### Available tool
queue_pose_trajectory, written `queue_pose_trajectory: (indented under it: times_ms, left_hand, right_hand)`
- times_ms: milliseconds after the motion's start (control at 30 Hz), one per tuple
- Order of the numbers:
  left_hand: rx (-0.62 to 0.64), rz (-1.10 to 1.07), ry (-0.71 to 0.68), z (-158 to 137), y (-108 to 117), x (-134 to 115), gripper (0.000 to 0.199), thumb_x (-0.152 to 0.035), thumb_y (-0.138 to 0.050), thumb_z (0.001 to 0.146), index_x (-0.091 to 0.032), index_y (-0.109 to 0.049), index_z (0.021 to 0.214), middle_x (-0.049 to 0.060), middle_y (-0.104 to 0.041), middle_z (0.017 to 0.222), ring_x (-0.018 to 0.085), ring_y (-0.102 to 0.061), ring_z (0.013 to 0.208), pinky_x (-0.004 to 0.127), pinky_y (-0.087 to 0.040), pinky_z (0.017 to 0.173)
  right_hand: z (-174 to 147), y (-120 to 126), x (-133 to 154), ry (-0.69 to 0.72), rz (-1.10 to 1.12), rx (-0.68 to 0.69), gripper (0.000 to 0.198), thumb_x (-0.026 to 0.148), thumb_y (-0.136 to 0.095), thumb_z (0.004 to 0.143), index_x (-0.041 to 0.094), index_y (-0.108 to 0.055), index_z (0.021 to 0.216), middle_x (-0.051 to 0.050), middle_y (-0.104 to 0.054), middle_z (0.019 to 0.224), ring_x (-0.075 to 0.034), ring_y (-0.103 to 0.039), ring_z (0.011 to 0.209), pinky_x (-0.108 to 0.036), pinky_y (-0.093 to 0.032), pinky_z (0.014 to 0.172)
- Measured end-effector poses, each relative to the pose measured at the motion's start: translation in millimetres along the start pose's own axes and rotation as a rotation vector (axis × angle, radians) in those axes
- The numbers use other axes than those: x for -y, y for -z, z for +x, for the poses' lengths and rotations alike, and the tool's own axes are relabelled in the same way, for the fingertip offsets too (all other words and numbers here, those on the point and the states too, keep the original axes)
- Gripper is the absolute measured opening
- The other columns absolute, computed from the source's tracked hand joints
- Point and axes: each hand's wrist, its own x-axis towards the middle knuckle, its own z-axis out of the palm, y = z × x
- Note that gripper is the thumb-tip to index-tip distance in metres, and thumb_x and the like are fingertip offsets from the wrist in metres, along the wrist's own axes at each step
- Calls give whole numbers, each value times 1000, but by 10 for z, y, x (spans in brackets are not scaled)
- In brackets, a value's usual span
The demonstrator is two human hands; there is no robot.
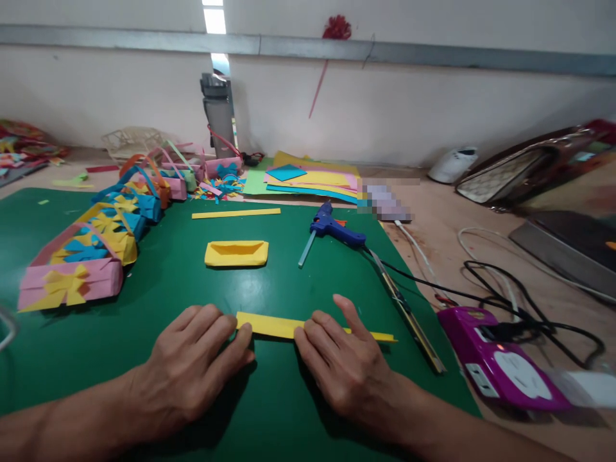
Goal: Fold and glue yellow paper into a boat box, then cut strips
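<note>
A folded yellow paper strip lies across the green mat in front of me. At its left end, my left hand has its fingers closed, with the thumb and index finger on the paper. Curled fingers of my right hand press on the middle of the strip, one finger sticking up. Beyond that hand the strip's thin right end shows. Farther back sit a small yellow paper box, a flat yellow strip and a blue glue gun with a glue stick.
Several paper baskets with bows stand in a row at left. Stacked coloured paper lies at the back, near a grey bottle. A utility knife, cables and a purple power strip are on the right.
</note>
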Motion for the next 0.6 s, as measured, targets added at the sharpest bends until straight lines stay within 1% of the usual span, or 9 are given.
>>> queue_pose_trajectory:
  times_ms: [67, 167, 267, 367, 467, 600]
  left_hand:
    - [18, -13, -26, 56, -13, -12, 17, -17, -44, 91, -12, -56, 103, 8, -58, 82, 19, -48, 72, 33, -37, 62]
    - [16, -55, -52, 107, -44, -6, 28, -11, -30, 93, -11, -57, 94, 9, -57, 79, 18, -44, 67, 33, -35, 58]
    - [25, -96, -46, 110, -88, 15, 29, -11, -30, 93, -13, -59, 86, 8, -56, 77, 18, -42, 66, 33, -33, 57]
    - [41, -164, -15, 87, -144, 28, 29, -12, -33, 92, -14, -59, 81, 7, -55, 74, 18, -40, 66, 33, -31, 57]
    - [64, -236, 36, 58, -192, 23, 28, -13, -34, 92, -15, -59, 80, 6, -53, 74, 17, -39, 66, 32, -32, 58]
    - [91, -276, 115, 32, -204, 6, 29, -12, -35, 93, -16, -60, 81, 4, -53, 73, 17, -39, 66, 31, -32, 60]
  right_hand:
    - [-8, -15, -7, -8, 10, -26, 37, 5, -30, 89, 9, -67, 83, -8, -64, 73, -20, -57, 79, -50, -29, 99]
    - [-11, -14, -18, -16, 38, -17, 36, 5, -30, 89, 10, -66, 83, -7, -63, 73, -19, -56, 78, -50, -27, 99]
    - [7, -4, -26, -28, 92, 43, 39, 6, -28, 91, 11, -65, 83, -7, -61, 71, -18, -54, 78, -50, -25, 100]
    - [39, -20, -21, -110, 182, 102, 40, 7, -25, 92, 14, -63, 78, -5, -58, 71, -16, -50, 75, -48, -25, 99]
    - [66, -58, -10, -211, 289, 123, 35, 9, -31, 91, 16, -58, 70, -3, -55, 72, -14, -45, 70, -45, -26, 96]
    - [84, -88, -16, -285, 398, 174, 29, 6, -37, 87, 17, -56, 68, -1, -53, 71, -14, -42, 69, -41, -27, 93]
